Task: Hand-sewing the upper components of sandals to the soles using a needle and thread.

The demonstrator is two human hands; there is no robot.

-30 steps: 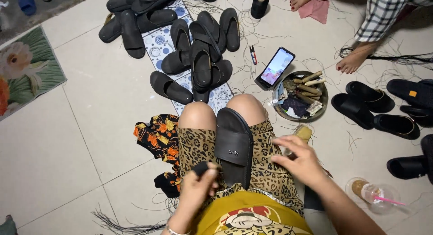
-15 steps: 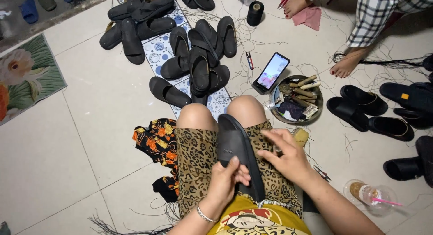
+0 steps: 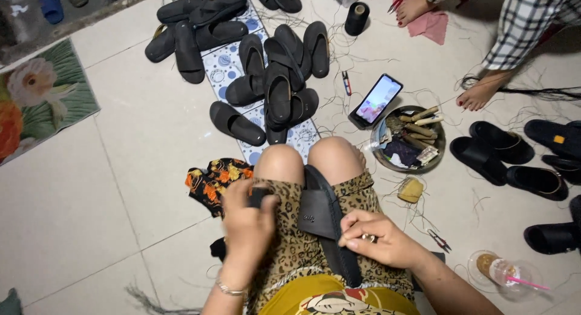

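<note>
Black slide sandal [image 3: 319,213], turned on edge. Lies along the lap between the thighs, strap facing left.

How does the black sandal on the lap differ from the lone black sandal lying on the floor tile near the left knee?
The sandal on the lap stands on its edge, held by the right hand; the lone sandal on the floor lies flat, sole down, untouched. Both are black slide sandals.

phone [image 3: 376,101]: 1 | thread spool [image 3: 356,18]: 1 | round tray [image 3: 439,154]: 1 | plastic cup [image 3: 502,272]: 1
</note>
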